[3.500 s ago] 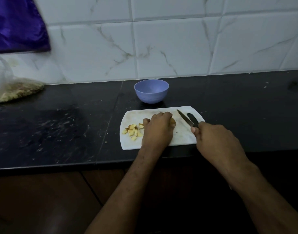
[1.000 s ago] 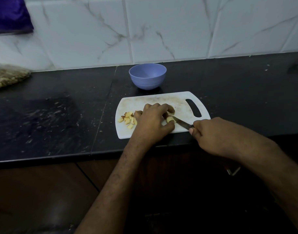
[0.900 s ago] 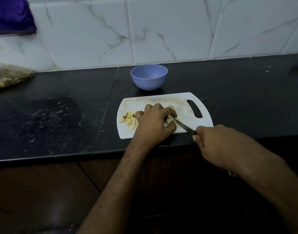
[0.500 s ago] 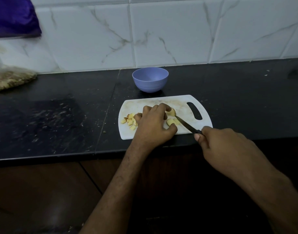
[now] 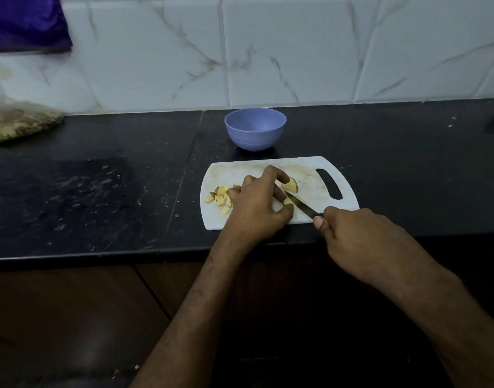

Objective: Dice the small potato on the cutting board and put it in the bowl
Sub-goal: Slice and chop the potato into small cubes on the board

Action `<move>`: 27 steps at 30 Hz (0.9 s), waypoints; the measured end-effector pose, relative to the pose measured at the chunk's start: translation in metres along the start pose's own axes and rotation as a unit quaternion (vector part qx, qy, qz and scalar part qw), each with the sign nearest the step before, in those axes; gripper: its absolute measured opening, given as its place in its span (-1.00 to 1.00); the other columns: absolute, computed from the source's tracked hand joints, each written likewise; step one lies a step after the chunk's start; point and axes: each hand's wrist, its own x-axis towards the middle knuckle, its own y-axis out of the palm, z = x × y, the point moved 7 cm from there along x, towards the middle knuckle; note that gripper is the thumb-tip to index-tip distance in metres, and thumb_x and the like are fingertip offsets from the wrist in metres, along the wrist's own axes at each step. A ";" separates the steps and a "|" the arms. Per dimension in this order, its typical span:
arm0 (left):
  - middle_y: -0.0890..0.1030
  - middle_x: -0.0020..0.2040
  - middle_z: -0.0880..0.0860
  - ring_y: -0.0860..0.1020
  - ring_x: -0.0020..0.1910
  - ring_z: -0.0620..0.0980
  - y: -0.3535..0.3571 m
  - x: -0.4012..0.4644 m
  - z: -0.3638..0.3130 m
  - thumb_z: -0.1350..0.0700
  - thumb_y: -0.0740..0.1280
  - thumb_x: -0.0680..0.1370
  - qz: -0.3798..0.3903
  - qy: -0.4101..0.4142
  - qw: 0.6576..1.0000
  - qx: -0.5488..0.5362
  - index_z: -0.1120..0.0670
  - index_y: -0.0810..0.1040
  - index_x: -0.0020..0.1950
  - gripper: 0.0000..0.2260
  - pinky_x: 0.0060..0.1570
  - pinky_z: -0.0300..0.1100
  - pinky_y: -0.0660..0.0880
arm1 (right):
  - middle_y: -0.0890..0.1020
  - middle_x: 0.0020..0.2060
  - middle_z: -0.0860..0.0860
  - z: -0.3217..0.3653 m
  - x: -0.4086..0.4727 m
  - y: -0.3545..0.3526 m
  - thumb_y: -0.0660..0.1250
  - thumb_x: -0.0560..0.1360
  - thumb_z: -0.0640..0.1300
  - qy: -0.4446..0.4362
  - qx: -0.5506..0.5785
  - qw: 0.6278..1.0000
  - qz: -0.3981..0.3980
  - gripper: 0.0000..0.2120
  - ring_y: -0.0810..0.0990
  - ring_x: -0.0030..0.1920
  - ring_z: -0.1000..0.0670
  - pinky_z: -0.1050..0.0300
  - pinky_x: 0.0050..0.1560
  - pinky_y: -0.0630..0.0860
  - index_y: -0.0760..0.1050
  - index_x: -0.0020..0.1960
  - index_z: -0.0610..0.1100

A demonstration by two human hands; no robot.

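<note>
Potato work in mid-course, seen from your head camera. The cutting board (image 5: 307, 166) lies on the dark desk (image 5: 100, 191) near its front edge, handle slot at 3 o'clock. Your left hand (image 5: 258, 205) rests on the board with its grip curled down over the uncut part of the potato: the fingertips touch a larger chunk (image 5: 290, 185) at 1 o'clock from the hand, and the thumb pinches a smaller piece (image 5: 287, 202) against the board. Your right hand (image 5: 363, 242), at 4 o'clock from the board, has its grip wrapped tight round the handle of the knife (image 5: 300, 204); the blade points toward 10 o'clock and lies across the smaller piece, just beside your left thumb.

Done so far, as a judgement from the layout: a pile of diced cubes (image 5: 219, 198) sits at 9 o'clock on the board, partly hidden by your left hand. That looks like roughly half the potato.

Left to do: the larger chunk and the smaller piece are not yet diced, and nothing has been moved across. The bowl (image 5: 255, 127) stands on the desk at 12 o'clock from the board, just apart from its far edge, and shows no potato inside.

Elsewhere, a clear bag of pale grainy contents (image 5: 19, 123) lies at the far left of the desk, and a purple cloth (image 5: 24, 21) hangs against the tiled wall (image 5: 296, 51) at upper left.
</note>
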 end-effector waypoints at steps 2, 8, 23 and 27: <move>0.60 -0.09 -0.20 0.41 0.15 -0.13 0.000 0.001 0.000 0.04 0.45 0.48 0.003 0.000 1.000 -0.001 -0.20 0.37 0.18 -0.63 0.26 0.04 0.20 | 0.40 -0.32 0.10 0.000 0.000 -0.003 -0.08 0.65 0.16 0.001 -0.008 1.000 0.001 -0.71 0.35 -0.35 0.12 0.18 -0.42 0.24 0.28 -0.08 0.03; 0.60 -0.05 -0.18 0.40 0.16 -0.13 0.002 0.002 0.001 0.04 0.45 0.48 0.010 0.001 1.000 -0.002 -0.18 0.37 0.19 -0.62 0.26 0.03 0.19 | 0.32 -0.35 0.10 0.004 -0.005 -0.005 -0.08 0.66 0.13 0.007 -0.029 1.000 -0.001 -0.76 0.28 -0.38 0.12 0.20 -0.44 0.19 0.25 -0.04 0.02; 0.57 -0.04 -0.22 0.40 0.14 -0.11 -0.003 0.001 0.001 0.11 0.44 0.44 -0.022 -0.011 1.000 -0.016 -0.17 0.38 0.14 -0.62 0.22 0.01 0.21 | 0.44 -0.25 0.07 0.000 -0.006 0.016 0.05 0.66 0.07 -0.022 0.017 0.996 0.088 -0.83 0.43 -0.28 0.09 0.10 -0.27 0.39 0.27 -0.05 0.02; 0.55 -0.02 -0.21 0.38 0.11 -0.13 -0.002 -0.001 -0.002 0.09 0.40 0.43 -0.020 0.002 1.000 -0.004 -0.16 0.41 0.13 -0.66 0.14 -0.03 0.19 | 0.45 -0.25 0.08 0.000 -0.018 0.020 0.02 0.67 0.07 0.009 0.038 0.997 0.067 -0.85 0.43 -0.30 0.10 0.13 -0.33 0.35 0.24 -0.02 0.02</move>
